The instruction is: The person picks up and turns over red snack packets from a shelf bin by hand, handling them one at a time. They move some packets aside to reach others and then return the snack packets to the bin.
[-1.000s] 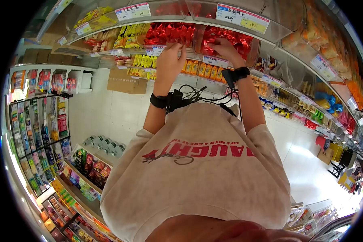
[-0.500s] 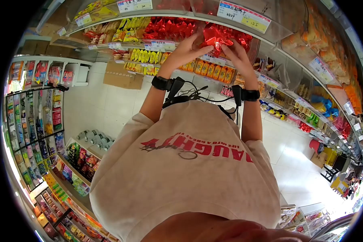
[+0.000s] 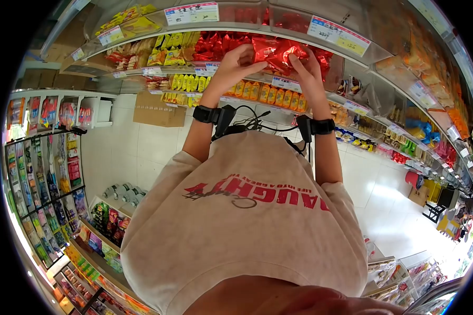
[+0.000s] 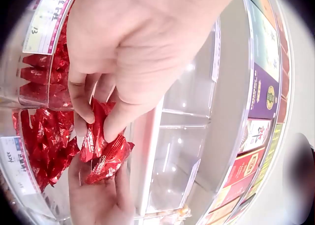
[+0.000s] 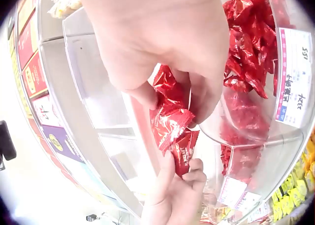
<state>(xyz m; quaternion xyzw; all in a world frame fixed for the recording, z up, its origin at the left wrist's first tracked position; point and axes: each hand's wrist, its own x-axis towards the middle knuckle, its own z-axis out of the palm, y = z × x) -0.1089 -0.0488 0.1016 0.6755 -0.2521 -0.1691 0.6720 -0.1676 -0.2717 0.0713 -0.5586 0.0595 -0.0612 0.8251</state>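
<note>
In the head view, both hands come close together in front of the shelf bins. My left hand [image 3: 236, 68] pinches a red foil-wrapped packet [image 3: 264, 48] between thumb and fingers. Beside it, my right hand [image 3: 311, 76] holds red foil-wrapped packets [image 5: 170, 119] between its thumb and fingers. The left wrist view shows the left hand's packet [image 4: 97, 126] overlapping a shiny packet [image 4: 110, 161] at the right hand. More red packets of the same look fill the clear bins [image 4: 47, 146] just behind the hands.
Price labels [image 3: 339, 34] line the shelf edges. Orange packs [image 3: 268, 93] stand on the tier below, with yellow packets [image 3: 165, 52] to the left. A cardboard box [image 3: 157, 109] sits on the floor. Boxed goods [image 4: 266, 87] line a lower shelf in the left wrist view.
Both hands have drawn back from separate red-packet bins and come together, with red packets now between them. Over the last half second, the packets have spread side by side.
</note>
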